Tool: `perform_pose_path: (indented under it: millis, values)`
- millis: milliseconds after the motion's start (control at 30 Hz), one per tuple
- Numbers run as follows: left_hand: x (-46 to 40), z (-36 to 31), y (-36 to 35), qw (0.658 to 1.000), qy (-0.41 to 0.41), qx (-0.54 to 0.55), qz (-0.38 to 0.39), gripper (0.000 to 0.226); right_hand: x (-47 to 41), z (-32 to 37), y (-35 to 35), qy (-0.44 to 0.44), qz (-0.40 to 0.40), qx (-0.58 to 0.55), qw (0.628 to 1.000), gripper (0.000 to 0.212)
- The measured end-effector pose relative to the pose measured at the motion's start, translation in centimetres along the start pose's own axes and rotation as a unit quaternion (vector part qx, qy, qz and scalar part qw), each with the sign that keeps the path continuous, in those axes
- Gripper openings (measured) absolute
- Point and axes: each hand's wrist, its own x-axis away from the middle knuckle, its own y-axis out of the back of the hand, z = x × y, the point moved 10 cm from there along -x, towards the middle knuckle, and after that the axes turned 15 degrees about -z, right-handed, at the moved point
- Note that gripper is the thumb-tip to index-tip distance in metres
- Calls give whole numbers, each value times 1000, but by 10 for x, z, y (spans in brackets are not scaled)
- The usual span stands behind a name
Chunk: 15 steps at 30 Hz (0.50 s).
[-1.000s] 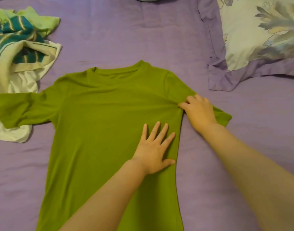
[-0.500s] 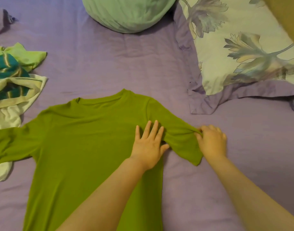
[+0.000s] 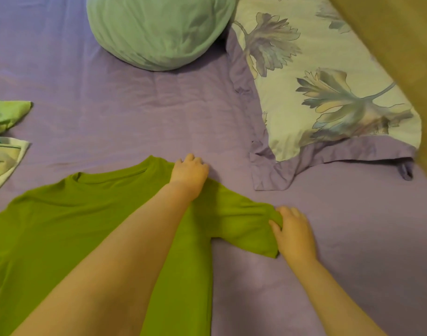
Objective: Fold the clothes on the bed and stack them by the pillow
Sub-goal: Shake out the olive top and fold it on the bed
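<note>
Green T-shirt [image 3: 69,214] lies flat on the purple bed [image 3: 135,112], collar toward the floral pillow [image 3: 328,76]. Left hand [image 3: 189,170] grasps its shoulder beside the collar with curled fingers; right hand [image 3: 294,235] pinches the sleeve's [image 3: 246,229] end. More clothes [image 3: 4,132] lie at the left edge.

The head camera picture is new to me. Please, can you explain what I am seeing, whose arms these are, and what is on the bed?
There is no machine here. A person wears a camera on the head, so you look down along their own two bare arms. A green T-shirt lies flat on the purple bed sheet. The left hand grips the shirt at its shoulder beside the collar. The right hand pinches the end of the sleeve. A flowered pillow lies at the upper right, a round mint-green cushion at the top, and unfolded clothes at the left edge.
</note>
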Motion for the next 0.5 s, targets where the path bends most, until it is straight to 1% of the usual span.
perform_pose_path:
  millis: [67, 100, 133, 200, 233, 267, 333, 367, 433, 500]
  values:
    - [-8, 7, 11, 999, 32, -7, -34, 30, -1, -5, 2, -18, -5, -14, 1000, 26]
    - [-9, 13, 17, 997, 60, 4, -57, 26, 0, -7, 3, -26, -6, -9, 1000, 26]
    - [-9, 18, 20, 992, 94, 29, -72, 23, 1, -9, 3, -29, -8, 0, 1000, 28]
    - [-4, 21, 10, 982, 148, 106, -55, 23, 5, -8, 4, -25, -16, 7, 1000, 42]
    - [2, 17, 2, 980, 149, 128, -38, 25, 7, -6, 4, -26, -21, 0, 999, 52]
    - [9, 10, -4, 982, 134, 129, -37, 29, 10, -5, 5, -29, -28, -10, 999, 61]
    - [25, -5, -10, 989, 88, 97, -73, 41, 17, -2, 8, -39, -43, -26, 998, 70]
    - [35, -14, -15, 991, 65, 88, -75, 50, 20, 0, 9, -39, -51, -35, 997, 70]
    - [51, -28, -39, 995, 35, 88, -20, 64, 25, 6, 11, -26, -67, -64, 995, 66]
    - [56, -31, -57, 995, 30, 94, 29, 69, 27, 11, 14, -22, -75, -120, 990, 63]
